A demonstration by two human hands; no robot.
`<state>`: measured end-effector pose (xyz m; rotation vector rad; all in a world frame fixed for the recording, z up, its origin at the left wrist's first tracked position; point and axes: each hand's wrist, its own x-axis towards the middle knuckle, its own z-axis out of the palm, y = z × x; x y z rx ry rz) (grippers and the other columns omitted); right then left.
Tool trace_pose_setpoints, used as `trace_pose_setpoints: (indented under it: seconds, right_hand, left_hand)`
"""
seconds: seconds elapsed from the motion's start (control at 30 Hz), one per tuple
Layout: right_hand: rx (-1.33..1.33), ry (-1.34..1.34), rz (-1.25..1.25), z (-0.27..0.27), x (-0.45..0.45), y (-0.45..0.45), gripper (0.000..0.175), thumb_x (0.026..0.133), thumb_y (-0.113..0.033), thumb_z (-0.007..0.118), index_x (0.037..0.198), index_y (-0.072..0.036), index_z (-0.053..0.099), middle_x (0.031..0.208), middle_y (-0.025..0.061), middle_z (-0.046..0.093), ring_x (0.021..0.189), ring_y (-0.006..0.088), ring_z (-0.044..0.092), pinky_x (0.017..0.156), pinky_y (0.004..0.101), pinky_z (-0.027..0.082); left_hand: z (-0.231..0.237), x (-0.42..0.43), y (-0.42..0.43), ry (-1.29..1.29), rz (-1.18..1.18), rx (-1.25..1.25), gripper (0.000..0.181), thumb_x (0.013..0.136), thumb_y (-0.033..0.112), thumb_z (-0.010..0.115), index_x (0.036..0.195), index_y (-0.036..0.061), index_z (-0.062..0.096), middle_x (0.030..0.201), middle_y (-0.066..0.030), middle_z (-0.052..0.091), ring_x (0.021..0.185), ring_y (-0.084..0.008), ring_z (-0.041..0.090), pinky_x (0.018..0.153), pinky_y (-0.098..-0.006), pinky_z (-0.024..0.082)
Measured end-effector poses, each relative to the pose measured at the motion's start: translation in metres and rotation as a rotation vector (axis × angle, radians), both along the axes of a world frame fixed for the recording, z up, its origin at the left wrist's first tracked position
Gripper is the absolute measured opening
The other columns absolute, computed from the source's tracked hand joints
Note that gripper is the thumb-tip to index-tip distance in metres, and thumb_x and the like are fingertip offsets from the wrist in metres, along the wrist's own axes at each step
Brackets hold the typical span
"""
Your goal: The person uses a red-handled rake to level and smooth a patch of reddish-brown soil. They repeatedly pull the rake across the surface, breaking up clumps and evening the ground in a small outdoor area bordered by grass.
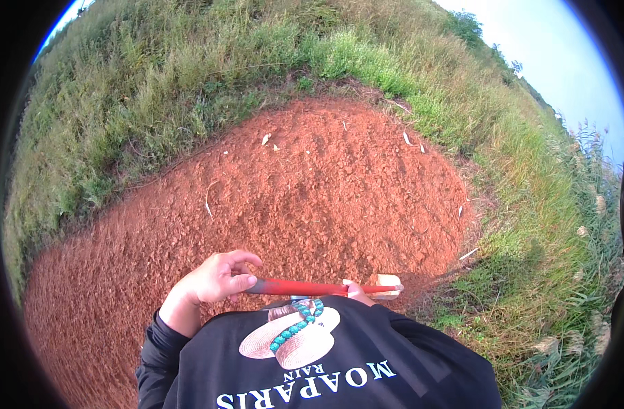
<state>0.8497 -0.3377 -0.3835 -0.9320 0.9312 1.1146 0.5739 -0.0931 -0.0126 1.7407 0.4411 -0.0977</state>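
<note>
A long-handled digging tool [302,288] with a red shaft lies across the view just in front of my chest. Its grey end is at the left, and a pale blade [388,280] shows at the right end; whether it is a hoe or a shovel is unclear. My right hand [359,293] grips the shaft close to the blade, partly hidden by my dark shirt. At the grey end is my left hand [217,278], fingers loosely curled and spread, thumb against the shaft. Whether it bears any hold is not plain. Loose reddish soil [312,204] spreads before me.
Tall grass and weeds [163,92] border the soil at the far side and left. Reeds [588,230] stand along the right. Pale dry leaf scraps [407,138] and a thin curved stalk [208,199] lie on the soil.
</note>
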Motion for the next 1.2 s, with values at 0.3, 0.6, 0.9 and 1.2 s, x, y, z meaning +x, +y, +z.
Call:
trace_pose_setpoints:
  seconds: [0.3, 0.6, 0.9, 1.2]
  right_hand:
    - [-0.069, -0.185, 0.168, 0.011, 0.010, -0.019, 0.011, 0.086, -0.013, 0.053, 0.086, -0.004, 0.046, 0.085, 0.0146, 0.052, 0.080, 0.0340, 0.055, 0.076, 0.0552, 0.048]
    - [0.054, -0.210, 0.142, 0.003, 0.016, -0.023, 0.011, 0.081, -0.007, 0.050, 0.088, 0.000, 0.045, 0.091, 0.0211, 0.051, 0.083, 0.0433, 0.054, 0.073, 0.0562, 0.049]
    - [0.023, -0.282, 0.082, 0.046, 0.004, -0.030, 0.009, 0.081, -0.011, 0.053, 0.076, -0.007, 0.046, 0.069, 0.0082, 0.048, 0.058, 0.0205, 0.047, 0.048, 0.0361, 0.041]
    - [-0.012, -0.340, -0.007, -0.021, 0.021, -0.009, 0.011, 0.079, -0.008, 0.057, 0.076, -0.009, 0.047, 0.066, 0.0062, 0.047, 0.053, 0.0194, 0.046, 0.042, 0.0333, 0.038]
  left_hand:
    - [0.020, 0.036, -0.032, -0.042, -0.484, 0.463, 0.033, 0.086, 0.028, 0.056, 0.110, 0.0072, 0.062, 0.095, -0.0132, 0.067, 0.089, -0.0272, 0.064, 0.079, -0.0353, 0.049]
    - [0.030, 0.037, -0.052, -0.091, -0.389, 0.496, 0.029, 0.081, 0.022, 0.057, 0.102, 0.0052, 0.066, 0.082, -0.0127, 0.067, 0.077, -0.0234, 0.065, 0.071, -0.0325, 0.050]
    - [0.035, 0.040, -0.070, -0.163, -0.355, 0.531, 0.023, 0.077, 0.019, 0.057, 0.092, 0.0055, 0.067, 0.082, -0.0128, 0.067, 0.078, -0.0286, 0.066, 0.071, -0.0345, 0.051]
    - [0.031, 0.045, -0.070, -0.196, -0.352, 0.495, 0.029, 0.076, 0.022, 0.057, 0.092, 0.0009, 0.066, 0.076, -0.0132, 0.064, 0.071, -0.0239, 0.063, 0.067, -0.0335, 0.049]
